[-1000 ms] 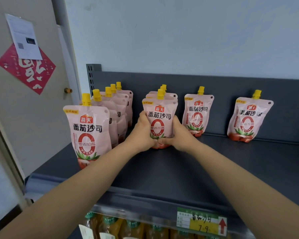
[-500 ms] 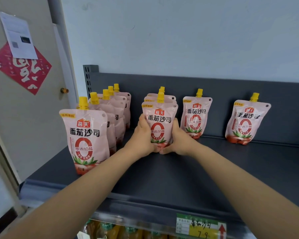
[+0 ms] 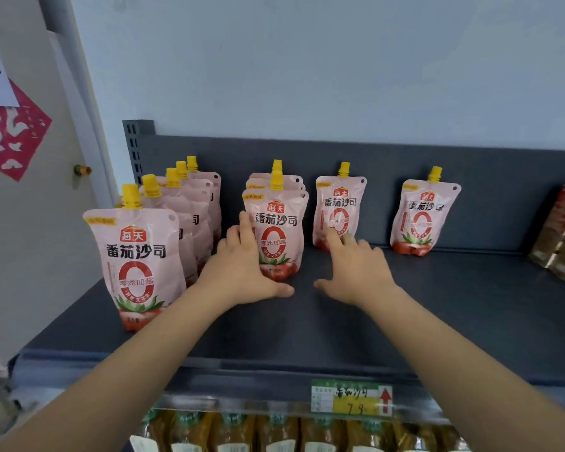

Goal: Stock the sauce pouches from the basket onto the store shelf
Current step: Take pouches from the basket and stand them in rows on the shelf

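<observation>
Your left hand point(image 3: 242, 270) lies with straight fingers against the left edge of the front sauce pouch point(image 3: 279, 236), which stands upright mid-shelf in a row of 3. Your right hand point(image 3: 356, 272) is spread wide just right of it, holding nothing, over the shelf point(image 3: 437, 305).

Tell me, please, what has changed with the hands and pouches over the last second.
Both hands released the middle front pouch, now standing on the shelf. The left hand opened, fingers straight against its left side; the right hand opened and moved right, clear of it. The left row and the two single pouches at the back stayed put.
</observation>
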Tool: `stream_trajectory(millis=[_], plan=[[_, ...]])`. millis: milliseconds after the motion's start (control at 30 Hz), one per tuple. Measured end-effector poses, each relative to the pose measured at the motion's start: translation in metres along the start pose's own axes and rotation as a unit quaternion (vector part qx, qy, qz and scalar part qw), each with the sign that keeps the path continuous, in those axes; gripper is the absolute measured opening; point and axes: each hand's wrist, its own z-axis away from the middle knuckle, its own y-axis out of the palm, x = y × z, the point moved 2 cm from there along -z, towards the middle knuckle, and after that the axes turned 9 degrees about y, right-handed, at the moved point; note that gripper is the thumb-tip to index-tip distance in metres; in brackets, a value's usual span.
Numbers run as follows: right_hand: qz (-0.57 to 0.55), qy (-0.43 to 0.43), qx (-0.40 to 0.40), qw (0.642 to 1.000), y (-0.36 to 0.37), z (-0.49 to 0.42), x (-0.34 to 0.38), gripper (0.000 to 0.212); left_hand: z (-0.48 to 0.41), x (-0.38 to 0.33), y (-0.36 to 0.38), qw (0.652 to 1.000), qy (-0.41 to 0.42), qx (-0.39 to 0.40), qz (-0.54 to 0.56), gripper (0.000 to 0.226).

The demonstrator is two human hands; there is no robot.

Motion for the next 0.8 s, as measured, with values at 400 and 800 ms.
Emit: stream_trajectory(millis=[400,800], plan=[[0.098,0.201,-0.147,0.964,-0.080,0.171,-0.056,0.058,0.089,-0.098,-0.002,0.945,0.305,-0.100,-0.067,0.120],[0.061,0.409,-0.063,0.908,-0.063,0.349,-0.170,0.040,0.190,-0.225,0.112,0.839,0.542,0.033,-0.019,0.085]])
